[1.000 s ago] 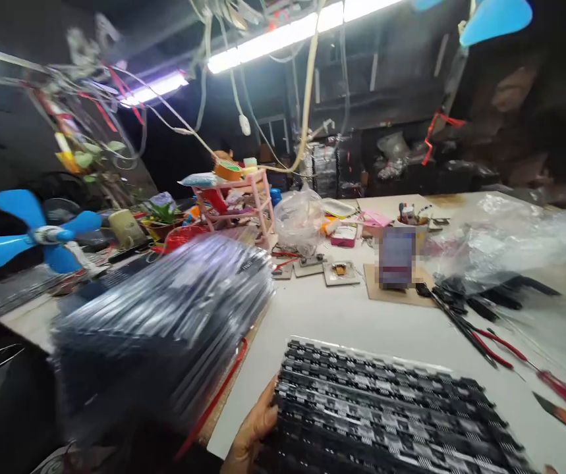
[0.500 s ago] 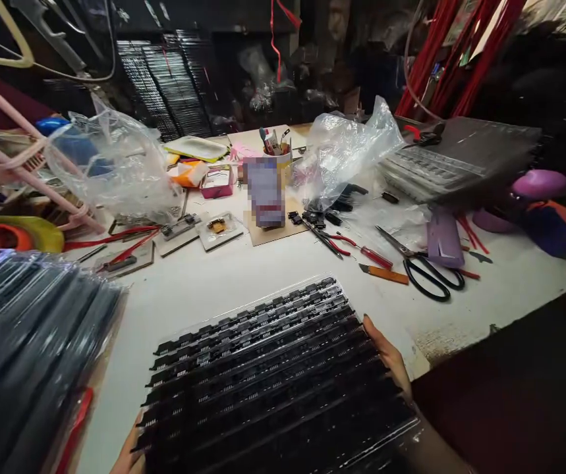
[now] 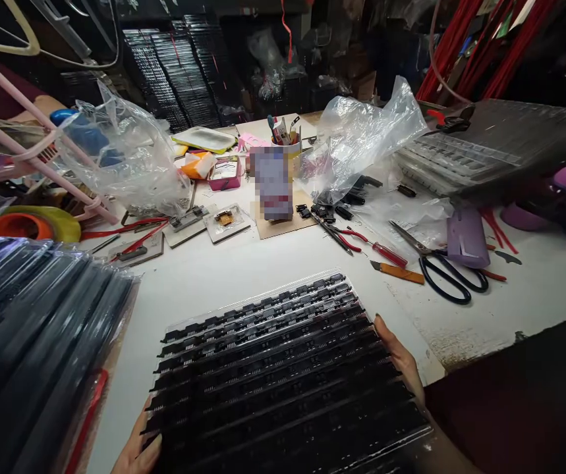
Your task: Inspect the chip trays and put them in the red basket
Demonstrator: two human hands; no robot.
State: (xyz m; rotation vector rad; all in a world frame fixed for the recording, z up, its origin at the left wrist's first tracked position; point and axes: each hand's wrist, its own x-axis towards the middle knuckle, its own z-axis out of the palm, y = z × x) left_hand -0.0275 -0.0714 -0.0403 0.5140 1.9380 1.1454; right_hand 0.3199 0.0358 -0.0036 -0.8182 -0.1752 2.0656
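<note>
Between my two hands is a clear plastic tray [image 3: 283, 368] filled with rows of small black parts, like connectors with fine metal pins. It is tilted, its far edge over the white tabletop. My left hand [image 3: 139, 444] grips the near left side, the thumb visible along the edge. Around the right edge, my right hand [image 3: 402, 361] is closed, with its fingertips showing at the far corner and the rest partly behind the tray. To the left lies a stack of filled, film-wrapped trays [image 3: 35, 342] with a red strap [image 3: 87, 418] beside it.
Scissors [image 3: 448, 276], an orange-handled cutter [image 3: 398, 272], a red screwdriver [image 3: 389, 255] and pliers [image 3: 337, 237] lie beyond on the table. Crumpled clear bags [image 3: 362, 138] stand behind. Clear trays [image 3: 490, 145] are piled at right. A pink rack [image 3: 30, 138] stands at left.
The view has shifted slightly left, so the table's things appear further right. The tray stays in both hands, and more of my left hand and its thumb now shows.
</note>
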